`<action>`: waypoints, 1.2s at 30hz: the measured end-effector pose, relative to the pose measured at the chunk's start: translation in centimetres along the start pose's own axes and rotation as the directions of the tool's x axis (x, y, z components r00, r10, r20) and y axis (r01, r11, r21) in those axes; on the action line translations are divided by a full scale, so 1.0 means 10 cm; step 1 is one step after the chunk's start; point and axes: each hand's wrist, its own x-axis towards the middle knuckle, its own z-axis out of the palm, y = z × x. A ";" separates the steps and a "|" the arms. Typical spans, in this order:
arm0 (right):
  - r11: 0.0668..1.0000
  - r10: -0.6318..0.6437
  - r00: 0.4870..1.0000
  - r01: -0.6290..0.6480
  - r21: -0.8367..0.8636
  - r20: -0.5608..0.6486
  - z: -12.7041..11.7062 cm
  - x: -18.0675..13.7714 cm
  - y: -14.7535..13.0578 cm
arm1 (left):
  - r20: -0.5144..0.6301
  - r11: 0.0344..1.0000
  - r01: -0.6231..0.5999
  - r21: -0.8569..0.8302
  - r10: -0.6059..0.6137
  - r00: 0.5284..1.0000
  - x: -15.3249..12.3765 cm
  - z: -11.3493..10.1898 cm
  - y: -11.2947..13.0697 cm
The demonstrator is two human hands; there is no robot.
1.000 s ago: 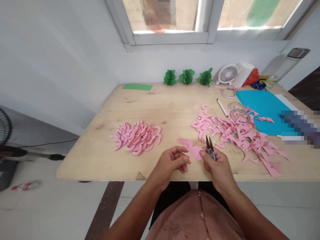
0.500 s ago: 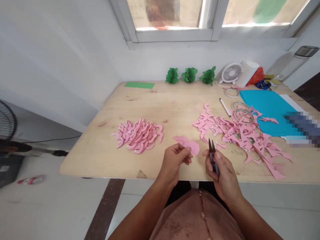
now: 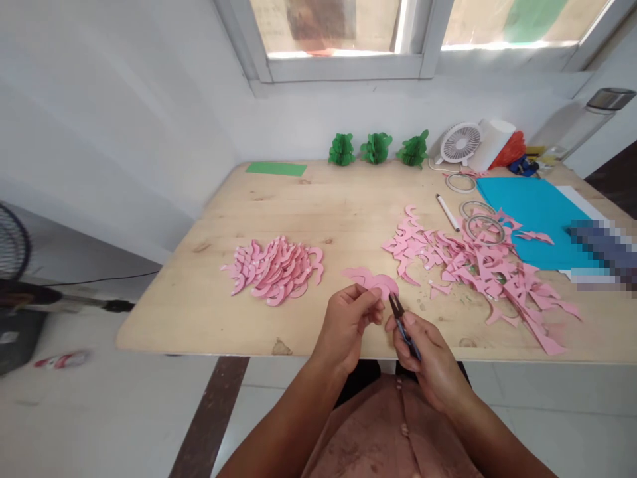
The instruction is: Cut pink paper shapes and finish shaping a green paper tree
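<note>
Between the thumb and fingers of my left hand (image 3: pixel 348 320) is a pink paper cutout (image 3: pixel 365 277) with curved, wavy edges. My right hand (image 3: pixel 421 345) is closed around dark thread snips (image 3: pixel 405 325), whose blades point up and left and meet the right edge of the paper. Left of my hands lies a heap of curved pink cut pieces (image 3: pixel 283 269). To the right spreads a loose pile of pink paper scraps (image 3: pixel 488 272).
Along the wall stand three green paper ornaments (image 3: pixel 376 149), a small white fan (image 3: pixel 460 143) and a white roll (image 3: pixel 492 146). Tape rolls (image 3: pixel 485 229), a white pen (image 3: pixel 447 212) and blue sheets (image 3: pixel 542 226) lie at right. A green strip (image 3: pixel 277 168) lies at back left.
My right hand has moved left with the snips, bringing the blades from beside the pink paper to its right edge. My left hand holds the paper in nearly the same place.
</note>
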 end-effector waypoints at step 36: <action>0.997 -0.071 0.994 0.070 -0.025 -0.085 0.04 0.04 -0.05 | -0.087 0.963 -0.097 0.253 0.123 0.989 -0.01 0.12 -0.01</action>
